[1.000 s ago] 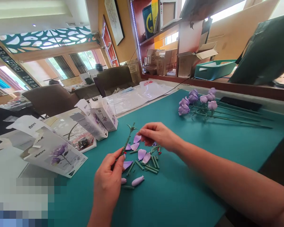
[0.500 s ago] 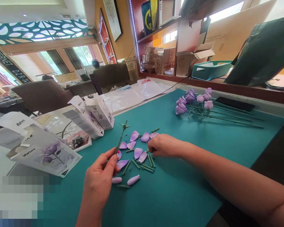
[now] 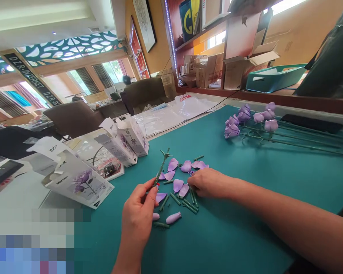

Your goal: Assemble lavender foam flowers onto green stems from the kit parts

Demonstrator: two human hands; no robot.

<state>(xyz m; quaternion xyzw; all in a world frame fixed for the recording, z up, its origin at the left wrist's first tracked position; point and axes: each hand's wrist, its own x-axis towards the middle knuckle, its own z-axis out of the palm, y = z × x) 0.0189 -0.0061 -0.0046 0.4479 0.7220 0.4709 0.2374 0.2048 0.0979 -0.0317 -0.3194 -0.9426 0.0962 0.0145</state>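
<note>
My left hand is closed around a green plastic flower stem, which stands tilted with small pointed leaves at its top. My right hand is down among the loose parts at the right of the pile, fingers bent together; what they hold, if anything, is hidden. Between and around the hands lie several purple petals and short green stem pieces. Closer to me is a pale purple bud piece, with another one partly behind my left hand.
Several purple flowers with long stems lie at the back right, beside a black flat object. Opened white boxes with flower pictures stand on the left. Clear plastic sheeting covers the table behind the green mat.
The whole view has shifted, so the table things appear further right. My left hand still holds the stem. My right hand stays at the pile's right side, its fingers slightly repositioned.
</note>
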